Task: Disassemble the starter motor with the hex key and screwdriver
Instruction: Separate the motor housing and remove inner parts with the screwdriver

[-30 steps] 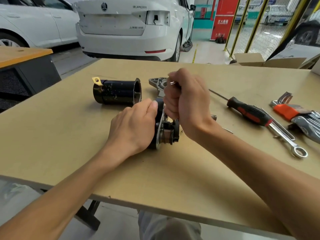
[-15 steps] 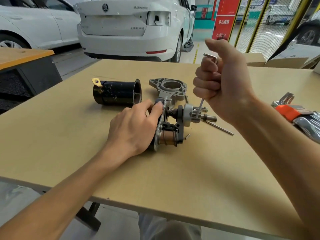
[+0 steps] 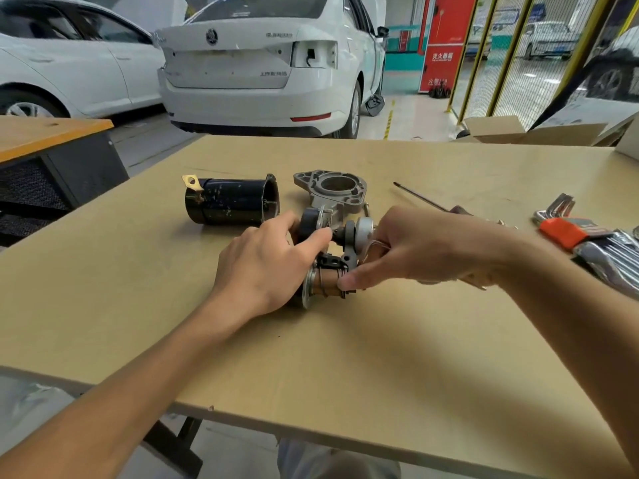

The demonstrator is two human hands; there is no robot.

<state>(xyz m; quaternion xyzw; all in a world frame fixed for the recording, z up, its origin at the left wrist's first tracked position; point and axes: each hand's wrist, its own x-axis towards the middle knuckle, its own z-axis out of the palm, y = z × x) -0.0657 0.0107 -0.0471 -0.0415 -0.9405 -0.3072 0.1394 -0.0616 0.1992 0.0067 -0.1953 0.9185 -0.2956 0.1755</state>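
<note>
Both hands on motor core [image 3: 332,267], mid-counter [image 3: 345,357]. Left hand [image 3: 266,267] cups it. Right hand [image 3: 415,252], raised half second ago, now down, gripping hex key [image 3: 371,245], thumb touching copper solenoid: likely reseating for next bolt. Black casing [image 3: 231,202] already off. Cardboard box [image 3: 511,131]: contents unseen.

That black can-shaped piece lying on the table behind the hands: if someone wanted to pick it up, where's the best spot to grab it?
Probably around the middle of the black cylindrical housing, coming down from above. It lies on its side with its open end facing right, so the smooth round wall offers fingers two opposite sides to close on. Better to avoid the brass tab sticking up at its left end and the thin rim of the open mouth.
</note>
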